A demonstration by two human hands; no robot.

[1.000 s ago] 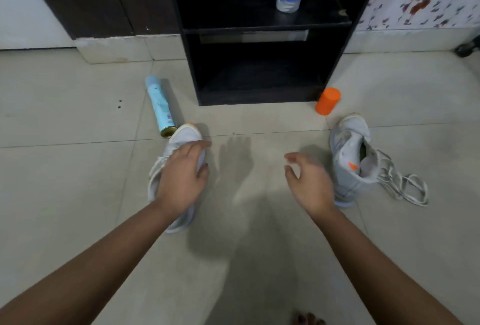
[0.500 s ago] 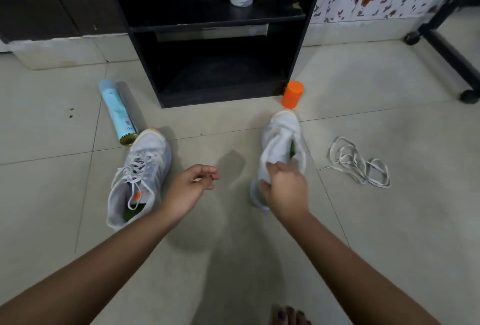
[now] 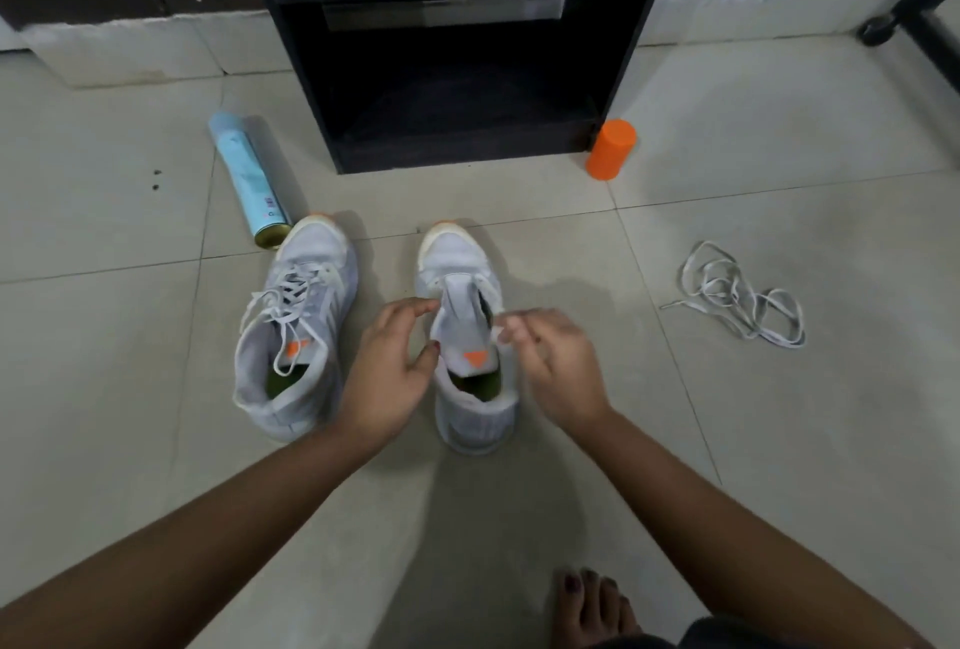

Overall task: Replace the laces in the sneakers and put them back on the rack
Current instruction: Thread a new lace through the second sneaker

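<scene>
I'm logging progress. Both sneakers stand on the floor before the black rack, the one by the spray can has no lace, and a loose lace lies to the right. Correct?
No. The head view shows the sneaker by the spray can laced; the unlaced sneaker is the other one, to its right. The rest holds.

The light is dim, soft and indoor, coming from behind and somewhat left of the person. A broad, vague shadow lies on the floor (image 3: 779, 440) between the forearms, and the spray can (image 3: 249, 175) throws a short shadow to its right. The inside of the rack (image 3: 613, 77) sinks into near black with little detail. A faint sheen shows on the tiles at right. The fingers (image 3: 519, 329) of the right hand (image 3: 561, 373) at the unlaced sneaker (image 3: 457, 259) are smeared by motion. Tile joints and rack sides bow toward the edges, and fine grain softens everything.
</scene>
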